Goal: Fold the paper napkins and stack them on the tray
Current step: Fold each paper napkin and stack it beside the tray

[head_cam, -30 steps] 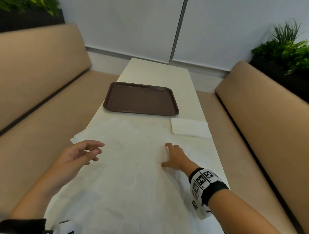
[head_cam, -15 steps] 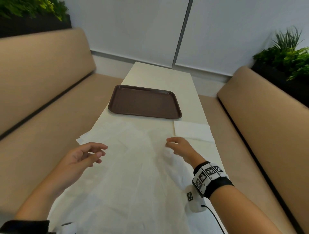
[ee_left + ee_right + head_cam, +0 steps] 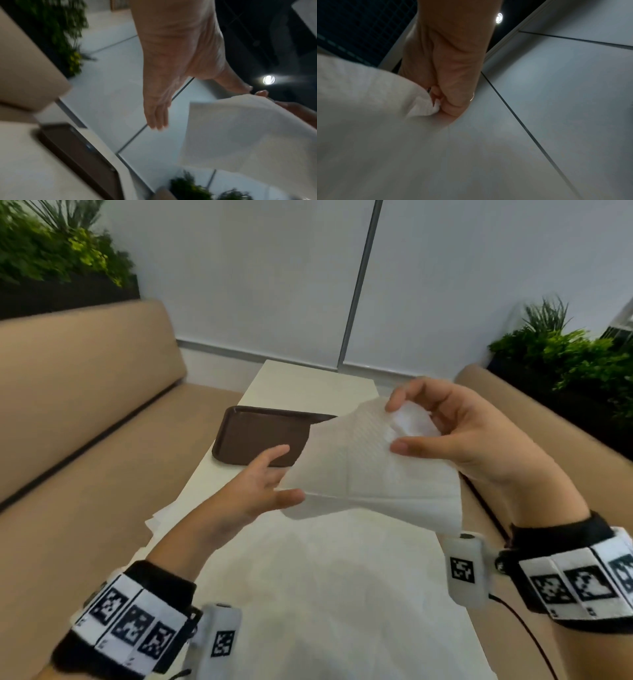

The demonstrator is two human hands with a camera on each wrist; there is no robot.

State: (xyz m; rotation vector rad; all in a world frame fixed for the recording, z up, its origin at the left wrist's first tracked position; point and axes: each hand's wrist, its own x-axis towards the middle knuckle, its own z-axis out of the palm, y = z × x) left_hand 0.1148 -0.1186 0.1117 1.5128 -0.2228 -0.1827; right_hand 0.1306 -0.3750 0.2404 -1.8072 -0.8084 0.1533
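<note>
Moved: napkin [image 3: 370,474] lifted off table [image 3: 308,385] since earlier
Right hand [image 3: 459,433]: pinching napkin corner, above tray [image 3: 260,436]
Left hand [image 3: 253,491]: fingers relaxed, touching napkin's near edge, gripping nothing

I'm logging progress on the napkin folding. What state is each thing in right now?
Napkin: lifted off the table, partly folded, creases showing.
Right hand: pinches the napkin's top corner.
Left hand: fingers straight, reaching at the napkin's lower left edge.
Tray: on the table, no napkins visible on it.
Loose napkins: spread flat on the table.
</note>
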